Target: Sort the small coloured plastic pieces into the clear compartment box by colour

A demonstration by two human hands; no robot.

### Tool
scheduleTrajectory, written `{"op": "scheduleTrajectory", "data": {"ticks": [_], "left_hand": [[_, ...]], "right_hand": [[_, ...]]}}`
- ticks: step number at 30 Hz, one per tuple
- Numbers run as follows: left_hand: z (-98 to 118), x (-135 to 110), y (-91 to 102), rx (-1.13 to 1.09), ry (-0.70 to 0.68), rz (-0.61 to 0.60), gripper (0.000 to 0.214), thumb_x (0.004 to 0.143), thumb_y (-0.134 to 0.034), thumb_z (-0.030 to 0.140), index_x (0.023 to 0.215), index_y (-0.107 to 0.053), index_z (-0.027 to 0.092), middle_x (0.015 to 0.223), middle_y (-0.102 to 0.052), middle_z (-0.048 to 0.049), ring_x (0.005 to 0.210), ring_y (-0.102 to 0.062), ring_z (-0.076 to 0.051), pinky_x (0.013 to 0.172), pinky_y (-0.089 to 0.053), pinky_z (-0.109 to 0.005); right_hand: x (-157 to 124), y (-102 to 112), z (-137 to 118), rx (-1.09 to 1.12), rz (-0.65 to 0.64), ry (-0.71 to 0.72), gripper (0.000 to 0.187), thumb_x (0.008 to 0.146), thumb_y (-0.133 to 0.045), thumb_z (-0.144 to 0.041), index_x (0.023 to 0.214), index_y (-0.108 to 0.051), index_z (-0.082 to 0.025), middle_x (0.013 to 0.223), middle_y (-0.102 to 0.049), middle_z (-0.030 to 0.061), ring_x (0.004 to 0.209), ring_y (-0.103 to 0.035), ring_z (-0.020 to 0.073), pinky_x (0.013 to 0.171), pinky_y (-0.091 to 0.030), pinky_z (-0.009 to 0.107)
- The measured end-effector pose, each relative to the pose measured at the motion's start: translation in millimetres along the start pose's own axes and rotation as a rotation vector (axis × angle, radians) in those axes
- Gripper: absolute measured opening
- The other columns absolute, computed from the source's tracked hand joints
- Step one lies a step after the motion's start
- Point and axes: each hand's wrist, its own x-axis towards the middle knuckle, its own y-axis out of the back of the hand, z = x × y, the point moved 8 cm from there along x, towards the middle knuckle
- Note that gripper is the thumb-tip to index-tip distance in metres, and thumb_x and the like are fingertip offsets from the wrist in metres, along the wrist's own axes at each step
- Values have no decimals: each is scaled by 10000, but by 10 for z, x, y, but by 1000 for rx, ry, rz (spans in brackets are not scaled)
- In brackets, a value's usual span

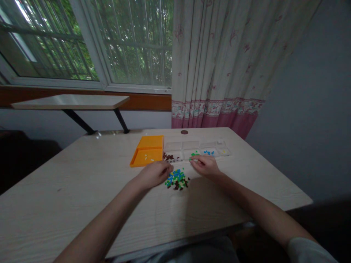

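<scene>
A loose pile of small blue, green, dark brown and a few pale pieces point(177, 179) lies on the table in front of me. My left hand point(157, 173) is at the pile's left edge, its fingers curled together; whatever they hold is hidden. Over the front of a clear compartment tray point(186, 146), my right hand point(206, 165) pinches what looks like a small green piece point(190, 159). Sorted in the tray are brown pieces point(170, 157), green pieces point(195, 153), blue pieces point(208, 152) and a little yellow point(223, 151).
An open orange case point(150, 141) with a few pale pieces inside stands left of the clear tray. A raised shelf point(71, 102) on black legs is at the back left of the wooden table point(82, 175). Behind hangs a curtain point(216, 73) beside the window.
</scene>
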Motion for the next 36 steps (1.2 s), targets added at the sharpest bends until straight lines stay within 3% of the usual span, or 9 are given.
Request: {"op": "scheduleTrajectory", "data": {"ticks": [5, 12, 22, 27, 33, 36], "left_hand": [[202, 45, -79, 59, -127, 29, 232, 850, -365, 210, 923, -584, 185, 873, -573, -51, 793, -537, -144, 676, -392, -218], [181, 49, -133, 79, -140, 4, 238, 866, -368, 236, 943, -587, 185, 874, -586, -57, 833, -547, -160, 711, -403, -237], [165, 50, -117, 104, -117, -5, 256, 874, -346, 278, 881, -580, 173, 853, -576, -55, 797, -547, -159, 679, -403, -239], [141, 52, -118, 127, -94, 4, 248, 869, -352, 279, 881, -576, 174, 845, -572, -57, 786, -545, -164, 666, -402, -244], [135, 64, -138, 126, -76, 19, 281, 879, -319, 294, 834, -558, 154, 812, -555, -63, 746, -537, -161, 650, -404, -248], [177, 56, -91, 67, -87, 55, 281, 887, -300, 295, 848, -540, 154, 816, -541, -61, 761, -530, -159, 669, -408, -250]], "right_hand": [[2, -1, -6, -2, 6, 5, 264, 794, -491, -352, 736, -676, -174, 400, -473, -34, 392, -422, 60, 487, -350, 175], [3, -4, 43, -33, -15, -27, 262, 791, -492, -361, 763, -680, -180, 419, -486, -29, 413, -444, 68, 516, -349, 182], [-47, -159, 623, -145, -275, -295, 253, 805, -455, -328, 928, -655, -234, 596, -631, -10, 516, -544, 109, 512, -342, 196], [-59, -250, 487, -108, -370, -225, 249, 816, -443, -289, 945, -650, -236, 645, -660, -9, 548, -571, 112, 531, -364, 197], [-112, -411, 91, 2, -440, -59, 222, 798, -474, -263, 921, -657, -227, 716, -678, 2, 608, -589, 103, 578, -394, 185], [-143, -467, -75, 68, -483, -63, 201, 789, -492, -261, 889, -665, -243, 663, -666, -17, 539, -554, 83, 531, -373, 171]]}}
